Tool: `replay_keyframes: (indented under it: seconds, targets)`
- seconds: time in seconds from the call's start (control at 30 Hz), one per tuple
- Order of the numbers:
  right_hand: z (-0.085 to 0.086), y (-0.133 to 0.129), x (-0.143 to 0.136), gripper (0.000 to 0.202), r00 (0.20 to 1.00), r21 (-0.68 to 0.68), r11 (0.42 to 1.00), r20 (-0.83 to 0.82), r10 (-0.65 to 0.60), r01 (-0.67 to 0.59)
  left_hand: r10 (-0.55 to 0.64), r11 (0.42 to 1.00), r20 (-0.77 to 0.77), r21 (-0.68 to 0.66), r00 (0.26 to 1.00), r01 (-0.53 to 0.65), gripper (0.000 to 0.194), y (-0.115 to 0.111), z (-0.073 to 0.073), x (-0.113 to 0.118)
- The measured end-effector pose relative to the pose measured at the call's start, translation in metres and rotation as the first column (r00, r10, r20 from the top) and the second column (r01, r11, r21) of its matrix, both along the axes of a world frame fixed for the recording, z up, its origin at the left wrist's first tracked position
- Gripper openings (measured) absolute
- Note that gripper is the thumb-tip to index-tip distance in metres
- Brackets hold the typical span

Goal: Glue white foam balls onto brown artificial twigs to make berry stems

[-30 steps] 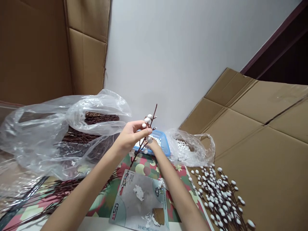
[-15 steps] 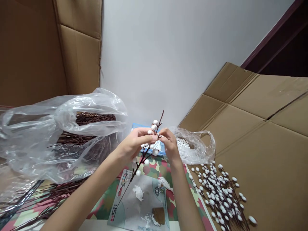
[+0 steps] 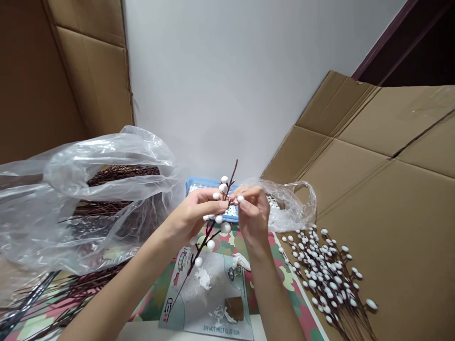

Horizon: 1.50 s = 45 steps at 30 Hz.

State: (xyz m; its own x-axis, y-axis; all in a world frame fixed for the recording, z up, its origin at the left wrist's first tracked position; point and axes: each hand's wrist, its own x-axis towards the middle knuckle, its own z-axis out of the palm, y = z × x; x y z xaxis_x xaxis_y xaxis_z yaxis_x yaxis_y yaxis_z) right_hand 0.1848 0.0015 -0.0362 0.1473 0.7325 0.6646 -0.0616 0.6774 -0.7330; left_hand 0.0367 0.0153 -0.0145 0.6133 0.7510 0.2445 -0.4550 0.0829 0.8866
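My left hand (image 3: 203,209) pinches a thin brown artificial branch (image 3: 204,243), which slants from lower left to upper right. Several white berries (image 3: 211,245) sit on its twigs, above and below my fingers. Close beside it, my right hand (image 3: 254,210) is closed, holding a white berry (image 3: 241,199) between thumb and fingers near a twig. Whether that berry touches the twig I cannot tell. Beyond the hands stands a blue basket (image 3: 190,181) of loose white berries, partly hidden by my fingers.
A printed card (image 3: 199,317) with white paste smears and a brown piece (image 3: 234,309) lies on the patterned tabletop. Bare branches fill a clear plastic bag (image 3: 106,142) at left. Finished-looking berry branches (image 3: 327,274) rest at right by cardboard (image 3: 391,203). Another clear bag (image 3: 295,213) holds berries.
My right hand has turned and drawn slightly away from the branch, bringing a white berry into view at its fingertips. My left hand keeps its hold. The whole view has shifted a little.
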Motion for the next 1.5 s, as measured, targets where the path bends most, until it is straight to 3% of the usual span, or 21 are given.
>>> replay_keyframes:
  seconds: [0.17, 0.47, 0.7, 1.03, 1.27, 1.5]
  targets:
    - [0.01, -0.012, -0.002, 0.01, 1.0, 0.096, 0.995, -0.011, 0.024, -0.022, 0.004, 1.0, -0.029, 0.025, 1.0, -0.004, 0.032, 0.002, -0.003, 0.002]
    - [0.003, -0.008, -0.004, 0.008, 1.0, 0.097, 0.995, 0.02, 0.019, -0.021, 0.0, 1.0, -0.061, 0.031, 0.998, 0.002, 0.03, 0.002, -0.005, 0.003]
    - [0.006, -0.014, 0.005, 0.007, 0.985, 0.118, 0.993, 0.172, -0.032, 0.011, 0.06, 0.992, -0.129, 0.119, 0.99, -0.044, 0.023, 0.001, -0.003, -0.001]
    - [0.008, -0.02, 0.014, 0.01, 0.938, 0.164, 0.986, 0.334, -0.089, 0.035, 0.046, 0.992, -0.171, 0.12, 0.984, -0.026, 0.02, -0.001, -0.004, -0.001]
    - [0.008, -0.021, 0.013, 0.012, 0.919, 0.173, 0.981, 0.369, -0.143, 0.083, 0.066, 0.991, -0.145, 0.128, 0.987, -0.047, 0.026, -0.004, -0.003, 0.001]
    - [0.007, -0.021, 0.012, 0.014, 0.933, 0.197, 0.979, 0.339, -0.12, 0.055, 0.089, 0.99, -0.133, 0.124, 0.987, -0.073, 0.027, -0.008, -0.002, 0.002]
